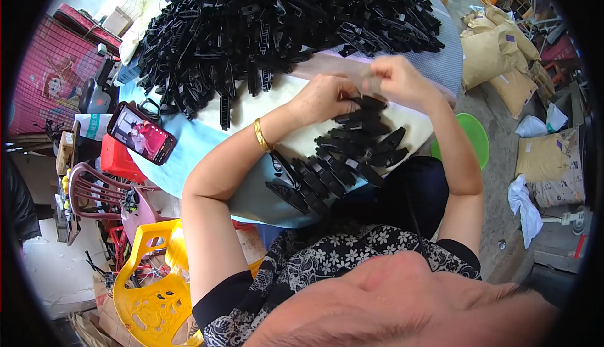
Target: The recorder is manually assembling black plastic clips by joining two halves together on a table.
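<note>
My left hand (324,100), a gold bangle at its wrist, is closed with thumb and fingers pinching the end of a black plastic piece (372,103). Close on its right, my right hand (402,84) has its fingers drawn together in a pinch. Motion smears its fingertips, and what they hold cannot be made out. Below both hands, several long, ribbed black plastic pieces (327,174) lie in overlapping rows at the table's near edge. A large heap of similar black pieces (264,26) covers the far part of the table (251,105).
A phone (141,133) showing a picture rests at the table's left edge. A yellow plastic chair (151,284) stands at lower left, near a red container (123,158). On the right are a green basin (472,139) and stuffed brown sacks (497,54) on the floor.
</note>
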A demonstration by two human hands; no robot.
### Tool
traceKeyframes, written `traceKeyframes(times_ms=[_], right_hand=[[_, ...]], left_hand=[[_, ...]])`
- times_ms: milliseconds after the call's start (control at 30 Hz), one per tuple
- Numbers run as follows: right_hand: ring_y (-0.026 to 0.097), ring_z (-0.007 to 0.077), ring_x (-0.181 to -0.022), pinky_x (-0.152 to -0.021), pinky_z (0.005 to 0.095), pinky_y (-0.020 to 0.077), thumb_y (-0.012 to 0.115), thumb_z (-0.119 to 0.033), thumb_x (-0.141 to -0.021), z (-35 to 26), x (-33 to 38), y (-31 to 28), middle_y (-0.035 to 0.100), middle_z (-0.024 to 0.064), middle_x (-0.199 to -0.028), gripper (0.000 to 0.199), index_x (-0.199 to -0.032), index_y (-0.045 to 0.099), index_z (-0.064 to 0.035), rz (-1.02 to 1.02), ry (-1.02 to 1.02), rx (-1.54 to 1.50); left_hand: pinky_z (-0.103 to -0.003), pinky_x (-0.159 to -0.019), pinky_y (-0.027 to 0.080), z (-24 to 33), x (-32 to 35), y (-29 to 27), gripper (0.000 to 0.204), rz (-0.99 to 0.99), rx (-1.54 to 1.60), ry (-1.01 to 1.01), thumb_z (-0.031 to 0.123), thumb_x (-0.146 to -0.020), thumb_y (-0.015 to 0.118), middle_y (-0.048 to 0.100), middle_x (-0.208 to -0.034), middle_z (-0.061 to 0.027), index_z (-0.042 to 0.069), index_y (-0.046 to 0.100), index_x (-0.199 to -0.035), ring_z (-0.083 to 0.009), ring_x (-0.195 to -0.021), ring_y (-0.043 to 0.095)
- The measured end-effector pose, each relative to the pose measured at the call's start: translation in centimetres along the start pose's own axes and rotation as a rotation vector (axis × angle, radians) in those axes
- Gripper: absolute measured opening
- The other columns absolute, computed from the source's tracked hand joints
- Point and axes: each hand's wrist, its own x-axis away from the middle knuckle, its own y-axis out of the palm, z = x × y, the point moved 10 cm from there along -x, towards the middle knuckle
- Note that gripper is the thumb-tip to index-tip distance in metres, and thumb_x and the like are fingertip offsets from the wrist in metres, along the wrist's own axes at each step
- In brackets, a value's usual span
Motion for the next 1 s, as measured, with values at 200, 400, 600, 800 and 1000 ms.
traceKeyframes(times_ms=[200,400,600,800,1000], right_hand=[[0.059,0.0228,-0.07,-0.062,0.0332,0.0472,0.071,-0.022,-0.077,0.5,-4.3,-3.5,0.061,0.009,-0.083,0.023,-0.09,0.066,-0.0038,0.438,-0.114,0.627],[0.065,0.0297,-0.07,-0.065,0.0386,0.0511,0.072,-0.024,-0.072,-0.5,-3.0,-4.0,0.066,0.0138,-0.071,0.023,-0.08,0.066,-0.0035,0.498,0.084,0.4],[0.057,0.0083,-0.067,-0.062,0.0277,0.0476,0.068,-0.011,-0.077,-2.6,-2.6,2.3,0.066,0.0073,-0.072,0.016,-0.088,0.067,0.0005,-0.057,0.078,0.022],[0.06,0.0258,-0.077,-0.073,0.0332,0.0499,0.063,-0.003,-0.075,-1.1,-4.8,-2.9,0.06,0.0104,-0.096,0.028,-0.102,0.068,-0.0048,0.317,-0.109,0.497],[0.059,0.0308,-0.093,-0.083,0.0388,0.049,0.062,-0.007,-0.075,-1.9,-5.0,-0.7,0.063,0.0113,-0.097,0.027,-0.102,0.067,-0.0058,0.363,-0.271,0.659]], left_hand=[[-0.034,-0.065,0.048,1.0,0.4,0.9,0.016,-0.126,-0.01,0.124,0.01,-0.075,0.073,0.059,-0.081,-0.0087,0.002,0.066,-0.088,-0.0221,-0.069,0.06],[-0.032,-0.074,0.052,-1.1,0.3,-2.9,0.06,0.27,0.073,-0.005,0.022,-0.078,0.074,0.057,-0.098,-0.0151,0.001,0.048,-0.127,-0.0238,-0.076,0.061],[-0.038,-0.083,0.05,-1.8,0.9,-3.7,0.048,0.413,-0.111,0.002,0.017,-0.074,0.072,0.059,-0.101,-0.0181,-0.002,0.055,-0.115,-0.0332,-0.091,0.06],[-0.042,-0.086,0.047,-1.4,0.4,-3.5,0.024,0.421,-0.266,0.031,0.011,-0.073,0.066,0.061,-0.099,-0.0164,0.001,0.066,-0.094,-0.0363,-0.095,0.056],[-0.041,-0.089,0.043,-0.4,0.9,-2.4,0.028,0.294,-0.282,0.125,0.014,-0.07,0.07,0.06,-0.095,-0.0132,0.004,0.067,-0.096,-0.0329,-0.101,0.052]])
